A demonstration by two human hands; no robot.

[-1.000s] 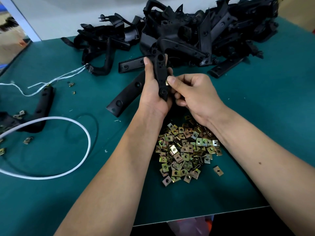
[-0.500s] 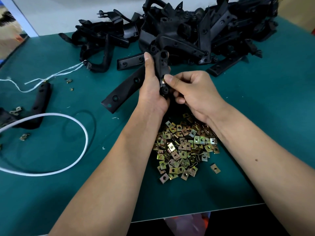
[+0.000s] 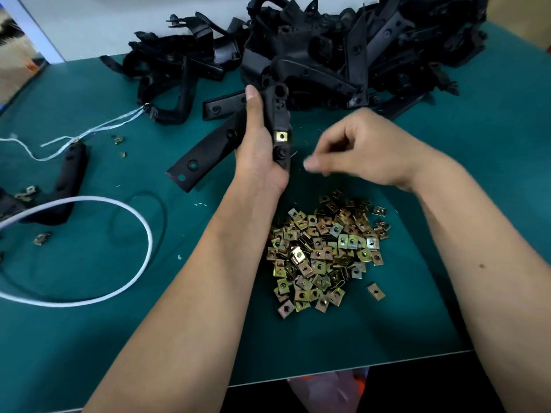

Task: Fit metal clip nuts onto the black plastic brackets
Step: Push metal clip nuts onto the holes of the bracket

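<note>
Gripping the black bracket upright, the left hand wraps its fingers around the back and lays its thumb along the near edge, so the face with the holes looks toward the camera. One clip nut sits seated on that face, just above a round boss and beside the palm. The right hand hangs apart from the bracket, to its right and above the tabletop; its fingers are loosely curled and motion blur hides the tips, though nothing shows between them. Below both wrists lies the heap of loose clip nuts, closer to the right forearm.

The bracket looks like stiff moulded plastic, light enough for one hand, best held along its long edges so the slots stay free. The nuts appear to be thin sprung metal, small, hard and probably slick, with edges that could nick a fingertip; a pinch by the flat sides, open mouth leading, should suit sliding one on. More brackets are heaped at the far edge.
</note>
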